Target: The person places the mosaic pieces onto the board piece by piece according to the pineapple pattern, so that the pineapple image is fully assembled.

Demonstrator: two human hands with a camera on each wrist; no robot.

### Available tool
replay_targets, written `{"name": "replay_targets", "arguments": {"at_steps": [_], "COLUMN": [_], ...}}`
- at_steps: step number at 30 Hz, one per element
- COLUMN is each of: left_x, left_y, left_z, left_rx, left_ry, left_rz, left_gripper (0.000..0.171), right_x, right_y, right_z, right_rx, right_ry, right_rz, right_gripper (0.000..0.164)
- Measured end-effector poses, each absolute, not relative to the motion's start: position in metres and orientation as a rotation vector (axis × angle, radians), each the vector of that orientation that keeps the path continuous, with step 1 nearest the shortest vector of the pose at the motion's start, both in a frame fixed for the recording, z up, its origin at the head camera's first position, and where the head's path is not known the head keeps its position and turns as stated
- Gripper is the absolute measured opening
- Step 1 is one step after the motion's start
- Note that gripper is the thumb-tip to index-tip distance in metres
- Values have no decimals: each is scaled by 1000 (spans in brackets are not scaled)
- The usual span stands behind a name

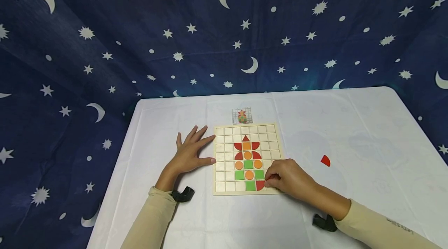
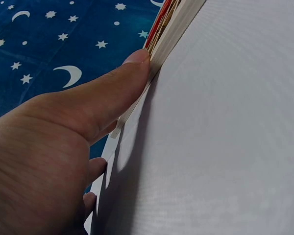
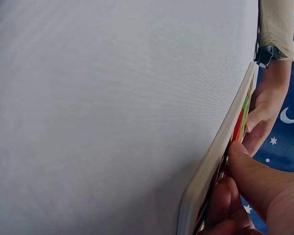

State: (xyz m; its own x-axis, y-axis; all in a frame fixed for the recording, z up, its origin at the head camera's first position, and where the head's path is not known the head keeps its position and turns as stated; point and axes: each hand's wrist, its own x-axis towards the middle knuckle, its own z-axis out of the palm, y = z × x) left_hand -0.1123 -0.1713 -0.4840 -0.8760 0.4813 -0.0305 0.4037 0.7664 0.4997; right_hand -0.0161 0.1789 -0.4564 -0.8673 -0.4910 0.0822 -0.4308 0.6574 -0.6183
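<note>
A square wooden grid board lies on the table, with red, orange and green tiles making an upright figure down its middle. My left hand is spread at the board's left side, its thumb and index fingertip against the edge. In the left wrist view the thumb meets the board's side. My right hand has curled fingers and holds a red quarter-circle tile by its right side, in the bottom row beside a green square. The right wrist view shows the thumb at the red tile.
A small pattern card with a matching coloured figure lies just behind the board. One loose red quarter-circle tile rests on the white tablecloth to the right. A dark blue star-and-moon curtain hangs behind the table.
</note>
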Motion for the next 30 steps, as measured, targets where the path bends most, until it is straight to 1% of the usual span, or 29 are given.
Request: {"name": "replay_targets", "arguments": {"at_steps": [10, 18, 24, 30], "left_x": [-112, -113, -113, -112], "left_y": [-172, -172, -173, -172], "left_z": [-485, -486, -487, -485], "left_rx": [718, 729, 734, 727], "left_ry": [2803, 2809, 2814, 2817], "left_rz": [753, 753, 748, 740], "left_gripper": [84, 84, 84, 83], "right_x": [-17, -18, -22, -29], "right_y": [176, 181, 202, 241], "right_z": [-456, -456, -449, -440], "right_rx": [-784, -754, -694, -708], "right_ry": [2757, 2737, 2763, 2898], "right_rz": [-1003, -1027, -1095, -1048], "right_gripper": [15, 14, 16, 21]}}
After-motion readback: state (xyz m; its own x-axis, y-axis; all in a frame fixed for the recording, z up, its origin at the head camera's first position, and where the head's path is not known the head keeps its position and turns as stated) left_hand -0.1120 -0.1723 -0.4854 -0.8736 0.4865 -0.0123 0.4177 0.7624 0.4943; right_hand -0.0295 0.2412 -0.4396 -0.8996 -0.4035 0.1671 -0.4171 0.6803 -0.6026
